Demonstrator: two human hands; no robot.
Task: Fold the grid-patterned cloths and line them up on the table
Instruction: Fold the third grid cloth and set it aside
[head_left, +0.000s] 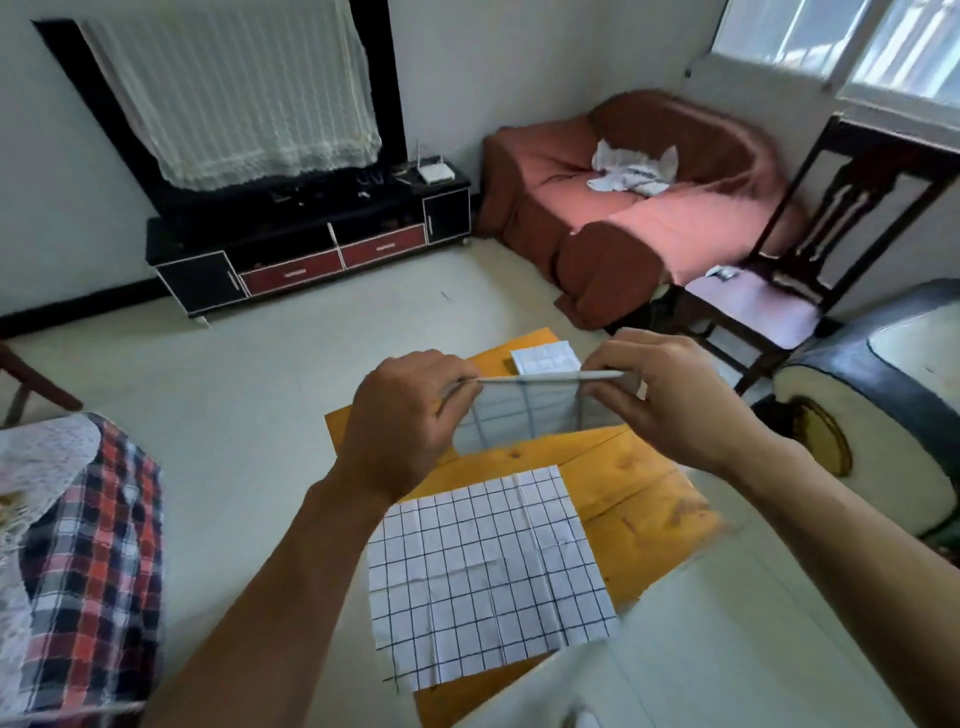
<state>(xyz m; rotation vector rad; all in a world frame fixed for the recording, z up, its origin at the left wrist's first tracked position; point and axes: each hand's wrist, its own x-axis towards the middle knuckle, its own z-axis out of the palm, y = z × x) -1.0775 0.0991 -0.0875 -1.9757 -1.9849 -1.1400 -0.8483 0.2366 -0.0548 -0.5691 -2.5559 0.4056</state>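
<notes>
Head view: both hands are raised above the orange wooden table (641, 486), holding a grid-patterned cloth (524, 415) stretched between them. The left hand (410, 421) pinches the cloth's upper left corner, its fingers curled round the edge; the right hand (670, 395) pinches the upper right corner in the same way. The cloth's top edge runs taut from one set of fingertips to the other, and the rest hangs down below them, clear of the table. It looks doubled over, though how many layers there are cannot be told. A second, unfolded grid cloth (488, 571) lies flat on the near part of the table, beneath the forearms. A small folded grid cloth (545, 357) lies at the table's far end, just behind the held one.
</notes>
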